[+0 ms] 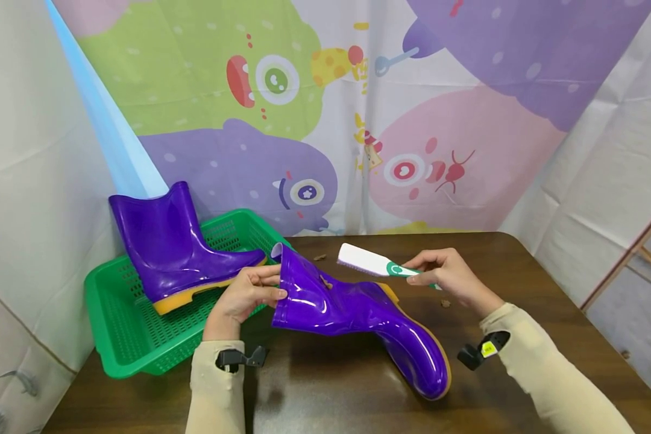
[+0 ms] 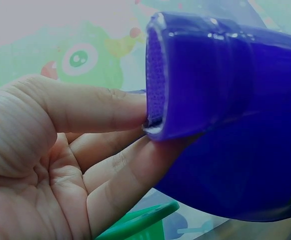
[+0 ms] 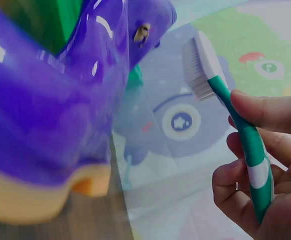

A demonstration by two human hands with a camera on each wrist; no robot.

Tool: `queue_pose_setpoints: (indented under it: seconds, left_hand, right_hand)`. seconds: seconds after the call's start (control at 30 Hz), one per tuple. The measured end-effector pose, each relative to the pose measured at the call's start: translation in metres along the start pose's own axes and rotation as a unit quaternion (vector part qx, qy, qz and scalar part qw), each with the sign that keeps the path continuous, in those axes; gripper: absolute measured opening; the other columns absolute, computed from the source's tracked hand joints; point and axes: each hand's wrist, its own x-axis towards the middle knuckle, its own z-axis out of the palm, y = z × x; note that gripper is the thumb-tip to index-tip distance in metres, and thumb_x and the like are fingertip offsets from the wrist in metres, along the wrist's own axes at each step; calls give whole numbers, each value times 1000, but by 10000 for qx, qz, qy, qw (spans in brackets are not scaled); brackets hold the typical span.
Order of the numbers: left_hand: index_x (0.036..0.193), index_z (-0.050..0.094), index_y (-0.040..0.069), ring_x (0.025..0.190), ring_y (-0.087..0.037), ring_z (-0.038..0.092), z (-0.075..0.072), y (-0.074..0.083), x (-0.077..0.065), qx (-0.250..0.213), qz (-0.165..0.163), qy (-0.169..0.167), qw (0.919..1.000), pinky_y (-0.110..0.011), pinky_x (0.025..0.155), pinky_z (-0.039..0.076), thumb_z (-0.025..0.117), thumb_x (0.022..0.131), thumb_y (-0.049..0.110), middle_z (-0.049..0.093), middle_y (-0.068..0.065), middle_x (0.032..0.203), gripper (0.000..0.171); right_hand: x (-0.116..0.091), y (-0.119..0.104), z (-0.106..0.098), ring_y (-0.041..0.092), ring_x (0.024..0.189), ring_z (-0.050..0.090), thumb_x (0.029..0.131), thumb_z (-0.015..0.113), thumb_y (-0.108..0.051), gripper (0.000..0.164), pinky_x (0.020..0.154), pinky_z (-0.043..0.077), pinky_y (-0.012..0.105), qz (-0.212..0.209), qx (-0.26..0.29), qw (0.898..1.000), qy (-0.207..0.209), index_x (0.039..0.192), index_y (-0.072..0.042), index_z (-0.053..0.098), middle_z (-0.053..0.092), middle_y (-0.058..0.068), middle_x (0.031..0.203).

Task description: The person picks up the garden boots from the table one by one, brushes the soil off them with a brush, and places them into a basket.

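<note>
My left hand [image 1: 252,294] pinches the top rim of a purple rain boot [image 1: 325,307], which is tilted on its side with the toe toward the front right. Close up in the left wrist view, the thumb and fingers grip the edge of the boot's shaft [image 2: 205,80]. A brown clump of dirt [image 3: 142,33] sticks to the shaft. In my right hand [image 1: 439,274] is a scrubbing brush [image 1: 364,259] with a white head and a green-and-white handle. The bristles [image 3: 194,70] are apart from the boot, above its ankle in the head view.
At the left, a green plastic basket [image 1: 132,358] holds a second purple boot [image 1: 165,247] with a yellow sole. Small brown crumbs [image 1: 319,257] lie on the dark wooden table [image 1: 314,386]. A cartoon-printed curtain [image 1: 352,199] hangs behind the table.
</note>
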Motion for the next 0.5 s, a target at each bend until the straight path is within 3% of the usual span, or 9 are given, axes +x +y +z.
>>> queue_pose_setpoints:
  seconds: [0.17,0.5]
  left_hand:
    - [122,73,14,73,-13,72,1,1,0,-10,-1,-12,10000,-28,63,59,61,83,-18,75,-1,99,52]
    - [122,72,11,71,-12,71,1,2,-2,48,-71,166,9998,-26,60,58,61,81,-18,75,-1,97,51]
  right_hand:
    - [0,-5,10,11,63,55,77,79,3,26,55,45,22,-50,404,9989,-233,100,13,71,65,0,71]
    - [4,0,33,13,66,62,78,75,3,29,59,51,22,446,1081,9883,-982,103,16,69,69,2,76]
